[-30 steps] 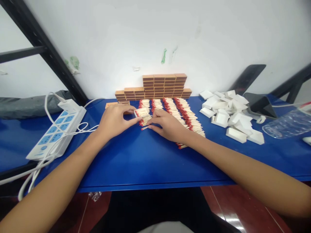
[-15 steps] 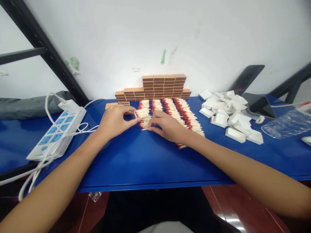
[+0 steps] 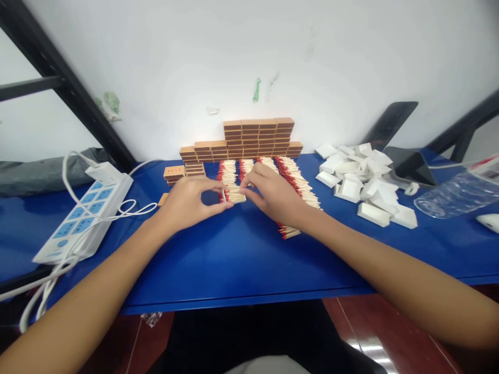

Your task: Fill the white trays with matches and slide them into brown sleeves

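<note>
From the head-worn camera: a small white tray, packed with matches, sits near the middle of a blue tabletop, in front of the leftmost match pile. Its long axis runs left to right; the red match heads point left, the pale sticks right. The left hand grasps the tray's left end between thumb and fingers. The right hand has its fingertips drawn together at the right end; whether they pinch a match cannot be told.

A broad stretch of blue surface lies between the hands and the table's straight front edge. Room is tighter behind, where match piles run back toward a stepped wall of matchboxes. To the right is a jumbled heap of white trays; to the left, a white plastic power strip with blue sockets and looping cords.

The tabletop is smooth and glossy, the matches slim wood, the matchboxes orange-tan with dark brown sides.
</note>
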### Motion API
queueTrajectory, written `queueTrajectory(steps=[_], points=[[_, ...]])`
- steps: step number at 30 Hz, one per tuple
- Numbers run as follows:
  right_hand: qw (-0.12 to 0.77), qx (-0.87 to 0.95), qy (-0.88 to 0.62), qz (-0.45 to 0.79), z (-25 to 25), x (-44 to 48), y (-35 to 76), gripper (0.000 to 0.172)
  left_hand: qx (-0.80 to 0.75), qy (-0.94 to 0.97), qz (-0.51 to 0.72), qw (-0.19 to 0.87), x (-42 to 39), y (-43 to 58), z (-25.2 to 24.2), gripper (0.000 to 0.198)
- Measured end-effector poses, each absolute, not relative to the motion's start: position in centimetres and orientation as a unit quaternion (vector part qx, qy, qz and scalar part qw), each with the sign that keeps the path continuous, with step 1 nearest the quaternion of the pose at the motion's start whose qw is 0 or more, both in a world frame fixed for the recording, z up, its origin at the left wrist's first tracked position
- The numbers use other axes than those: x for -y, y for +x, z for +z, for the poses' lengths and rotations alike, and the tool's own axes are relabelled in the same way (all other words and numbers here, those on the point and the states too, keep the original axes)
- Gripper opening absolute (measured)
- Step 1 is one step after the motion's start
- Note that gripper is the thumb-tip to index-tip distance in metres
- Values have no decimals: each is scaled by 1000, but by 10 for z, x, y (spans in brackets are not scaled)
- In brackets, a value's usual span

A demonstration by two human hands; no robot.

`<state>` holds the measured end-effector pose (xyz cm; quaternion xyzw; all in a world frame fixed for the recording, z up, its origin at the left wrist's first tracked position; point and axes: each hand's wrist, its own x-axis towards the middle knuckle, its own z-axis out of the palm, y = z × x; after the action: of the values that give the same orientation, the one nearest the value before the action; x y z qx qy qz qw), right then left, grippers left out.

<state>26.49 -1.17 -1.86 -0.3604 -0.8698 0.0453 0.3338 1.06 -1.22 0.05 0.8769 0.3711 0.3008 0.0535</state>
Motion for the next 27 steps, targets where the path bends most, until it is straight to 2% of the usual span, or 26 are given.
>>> queueTrajectory(steps=[4, 10, 18, 27], points=[[333, 878, -338, 50, -20, 13, 264, 8, -352, 883, 304, 63, 16, 15, 0, 30], [381, 853, -355, 41, -20, 12, 264, 9, -399, 861, 307, 65, 9, 8, 5, 27], [277, 898, -334, 77, -36, 5, 265, 7, -423, 841, 331, 56, 5, 2, 9, 27], [281, 899, -330, 69, -38, 7, 263, 8, -425, 848, 315, 39, 3, 1, 7, 25]])
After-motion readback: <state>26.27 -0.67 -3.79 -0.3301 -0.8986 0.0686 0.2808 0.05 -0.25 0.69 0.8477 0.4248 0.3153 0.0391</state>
